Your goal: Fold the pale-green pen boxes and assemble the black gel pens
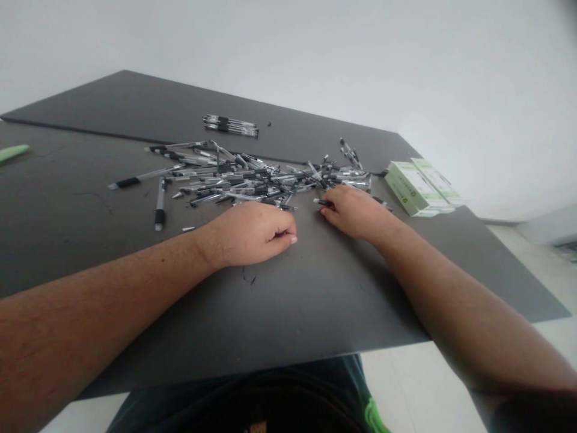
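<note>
A loose pile of black and clear pens spreads across the grey table in front of me. My left hand rests at the near side of the pile, its fingers curled closed and the thumb pressed against them. Whatever it may hold is hidden. My right hand is closed at the pile's right end, with a pen between its thumb and fingers; the pen's tip end points left. Just left of my left hand, a single pen lies apart with its black grip toward me.
Behind the pile, a neat row of several pens lies on the table's rear section. Green and white boxes stand at the right. A light green object is at the far left. A white wall rises behind.
</note>
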A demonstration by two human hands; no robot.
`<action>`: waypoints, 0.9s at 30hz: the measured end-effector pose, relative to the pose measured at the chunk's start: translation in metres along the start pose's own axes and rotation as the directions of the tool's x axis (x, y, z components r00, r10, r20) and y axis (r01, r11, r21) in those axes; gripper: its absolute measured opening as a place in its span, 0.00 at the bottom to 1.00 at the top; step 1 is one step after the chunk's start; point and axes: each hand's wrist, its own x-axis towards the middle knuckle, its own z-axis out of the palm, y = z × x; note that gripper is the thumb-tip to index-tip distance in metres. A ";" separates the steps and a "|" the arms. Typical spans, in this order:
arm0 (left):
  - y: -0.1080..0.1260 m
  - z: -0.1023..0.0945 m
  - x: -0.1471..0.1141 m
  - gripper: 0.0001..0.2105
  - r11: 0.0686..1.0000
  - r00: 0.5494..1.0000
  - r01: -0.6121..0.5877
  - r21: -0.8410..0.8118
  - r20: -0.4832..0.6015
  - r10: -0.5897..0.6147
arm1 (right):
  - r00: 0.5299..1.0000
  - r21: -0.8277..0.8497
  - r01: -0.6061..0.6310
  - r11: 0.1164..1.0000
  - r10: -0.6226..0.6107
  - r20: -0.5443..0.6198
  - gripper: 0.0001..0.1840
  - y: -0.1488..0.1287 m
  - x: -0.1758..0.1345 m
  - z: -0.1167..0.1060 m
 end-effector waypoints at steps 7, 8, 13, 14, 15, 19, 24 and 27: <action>0.000 0.001 0.000 0.09 0.997 0.991 0.074 0.007 -0.112 -0.073 | 0.968 0.214 -0.045 0.976 0.096 -0.232 0.12 -0.004 -0.012 -0.011; 0.001 0.001 0.000 0.09 0.996 0.985 0.091 -0.007 -0.147 -0.091 | 0.962 0.250 -0.036 0.968 0.102 -0.254 0.12 -0.005 -0.014 -0.014; 0.004 0.002 -0.001 0.10 0.977 0.939 0.147 -0.156 -0.289 -0.187 | 0.941 0.333 0.134 0.933 -0.015 -0.337 0.12 -0.015 -0.021 -0.018; 0.005 0.002 -0.001 0.11 0.971 0.930 0.156 -0.184 -0.304 -0.207 | 0.939 0.338 0.168 0.926 -0.047 -0.340 0.13 -0.017 -0.022 -0.017; 0.005 0.003 -0.001 0.12 0.966 0.924 0.159 -0.202 -0.314 -0.218 | 0.937 0.343 0.200 0.918 -0.077 -0.341 0.14 -0.019 -0.023 -0.017; 0.005 0.003 -0.001 0.13 0.969 0.928 0.129 -0.211 -0.318 -0.193 | 0.933 0.364 0.251 0.897 -0.125 -0.337 0.15 -0.026 -0.027 -0.015; 0.006 0.002 -0.001 0.11 0.988 0.948 0.092 -0.123 -0.293 -0.124 | 0.954 0.376 0.198 0.905 -0.091 -0.284 0.12 -0.033 -0.031 -0.016; 0.007 0.000 -0.001 0.09 0.995 0.956 0.073 -0.065 -0.281 -0.089 | 0.949 0.387 0.239 0.891 -0.129 -0.288 0.12 -0.035 -0.033 -0.014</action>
